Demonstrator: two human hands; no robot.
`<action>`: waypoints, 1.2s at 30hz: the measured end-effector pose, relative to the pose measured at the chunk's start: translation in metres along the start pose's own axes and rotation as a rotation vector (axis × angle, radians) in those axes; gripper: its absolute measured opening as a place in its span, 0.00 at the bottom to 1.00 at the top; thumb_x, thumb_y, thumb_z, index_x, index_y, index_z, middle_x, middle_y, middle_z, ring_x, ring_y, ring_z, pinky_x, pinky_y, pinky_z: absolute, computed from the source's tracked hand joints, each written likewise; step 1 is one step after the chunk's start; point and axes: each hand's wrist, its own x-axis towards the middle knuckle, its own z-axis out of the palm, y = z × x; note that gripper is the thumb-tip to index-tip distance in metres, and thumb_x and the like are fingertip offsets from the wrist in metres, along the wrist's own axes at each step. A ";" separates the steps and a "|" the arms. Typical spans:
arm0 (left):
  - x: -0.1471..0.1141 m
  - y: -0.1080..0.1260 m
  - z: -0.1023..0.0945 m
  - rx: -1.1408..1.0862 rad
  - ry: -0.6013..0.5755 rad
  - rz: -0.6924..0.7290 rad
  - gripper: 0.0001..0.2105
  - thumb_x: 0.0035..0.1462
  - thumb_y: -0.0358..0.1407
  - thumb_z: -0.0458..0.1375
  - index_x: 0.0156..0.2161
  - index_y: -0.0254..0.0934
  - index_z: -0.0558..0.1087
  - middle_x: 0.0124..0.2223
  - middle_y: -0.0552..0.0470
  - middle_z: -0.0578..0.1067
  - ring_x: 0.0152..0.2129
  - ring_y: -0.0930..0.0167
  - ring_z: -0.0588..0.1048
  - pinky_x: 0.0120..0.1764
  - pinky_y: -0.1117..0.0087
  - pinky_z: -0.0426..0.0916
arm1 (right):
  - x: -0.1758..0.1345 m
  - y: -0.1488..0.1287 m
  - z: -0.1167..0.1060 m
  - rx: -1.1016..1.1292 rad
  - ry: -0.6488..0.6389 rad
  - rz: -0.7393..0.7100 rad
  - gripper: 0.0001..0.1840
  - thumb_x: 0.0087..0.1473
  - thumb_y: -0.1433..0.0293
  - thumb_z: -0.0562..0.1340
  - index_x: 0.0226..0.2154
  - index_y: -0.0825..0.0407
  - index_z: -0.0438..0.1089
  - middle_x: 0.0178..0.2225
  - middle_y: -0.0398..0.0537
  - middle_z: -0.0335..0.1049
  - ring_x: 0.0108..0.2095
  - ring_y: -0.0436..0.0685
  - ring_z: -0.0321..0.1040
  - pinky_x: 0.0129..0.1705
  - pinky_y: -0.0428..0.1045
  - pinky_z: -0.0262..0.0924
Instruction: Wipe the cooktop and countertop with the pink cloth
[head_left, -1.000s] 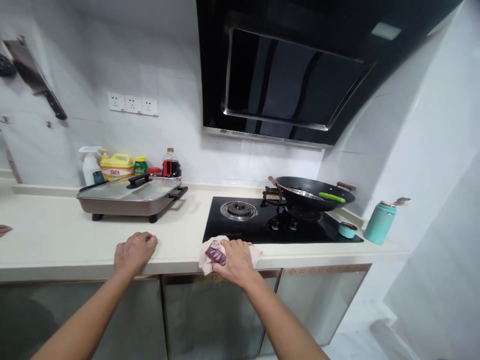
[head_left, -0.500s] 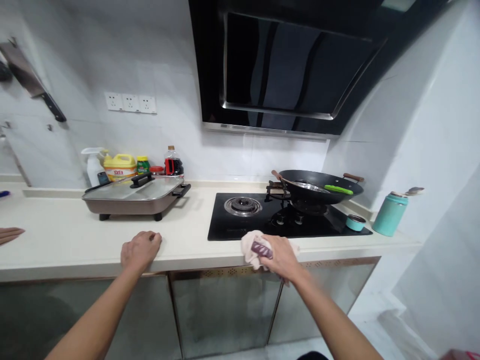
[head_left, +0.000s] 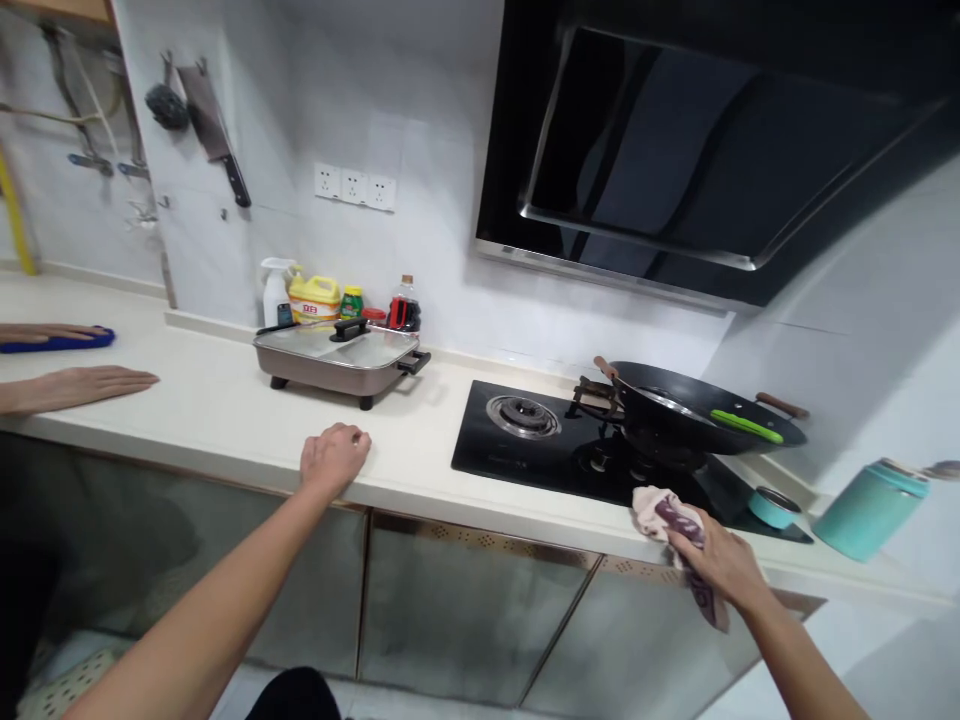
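Observation:
My right hand [head_left: 724,560] is closed on a pale pink cloth [head_left: 660,508] with a purple pattern. It presses the cloth against the front edge of the white countertop [head_left: 420,480], in front of the black gas stove [head_left: 480,450]. Part of the cloth hangs below the edge. My left hand [head_left: 334,458] rests on the counter left of the stove, fingers curled into a loose fist with nothing visible in it. Behind that hand stands a brown electric pan [head_left: 330,378] with a glass lid.
A black wok [head_left: 697,410] with a green-handled utensil [head_left: 746,426] sits on the right burner. A turquoise cup [head_left: 774,507] and flask [head_left: 870,510] stand at right. Bottles line the wall. At left, another person's hands [head_left: 90,388] lie on the counter, one on a blue cloth [head_left: 97,340].
My right hand has slid the cloth rightward along the counter edge. My left hand stays curled on the counter. The view has turned left and tilted, showing more of the other person's hands.

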 end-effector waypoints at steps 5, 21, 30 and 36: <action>0.000 0.001 0.005 -0.004 0.021 0.007 0.21 0.65 0.41 0.47 0.46 0.36 0.81 0.56 0.40 0.79 0.53 0.57 0.74 0.54 0.58 0.60 | -0.004 -0.054 0.001 -0.017 0.008 -0.058 0.34 0.60 0.49 0.53 0.60 0.52 0.67 0.55 0.60 0.74 0.55 0.70 0.71 0.55 0.58 0.60; -0.003 -0.001 0.010 -0.036 0.049 0.009 0.20 0.65 0.41 0.47 0.43 0.37 0.82 0.54 0.41 0.80 0.52 0.59 0.75 0.53 0.59 0.60 | -0.009 -0.380 0.030 0.116 0.037 -0.532 0.34 0.56 0.50 0.66 0.59 0.49 0.67 0.48 0.55 0.73 0.47 0.66 0.65 0.50 0.57 0.53; -0.006 0.002 0.004 0.007 0.082 -0.021 0.20 0.65 0.40 0.47 0.43 0.38 0.82 0.54 0.43 0.80 0.51 0.60 0.77 0.52 0.60 0.62 | -0.011 -0.434 0.040 0.244 0.013 -0.669 0.37 0.53 0.52 0.68 0.61 0.49 0.64 0.49 0.52 0.73 0.48 0.64 0.66 0.54 0.57 0.56; -0.007 0.002 0.000 0.011 0.066 -0.042 0.20 0.65 0.40 0.47 0.41 0.38 0.82 0.53 0.43 0.81 0.49 0.60 0.77 0.51 0.60 0.63 | -0.015 -0.384 0.043 0.292 0.074 -0.673 0.38 0.51 0.54 0.71 0.60 0.48 0.65 0.49 0.52 0.72 0.48 0.64 0.66 0.52 0.57 0.56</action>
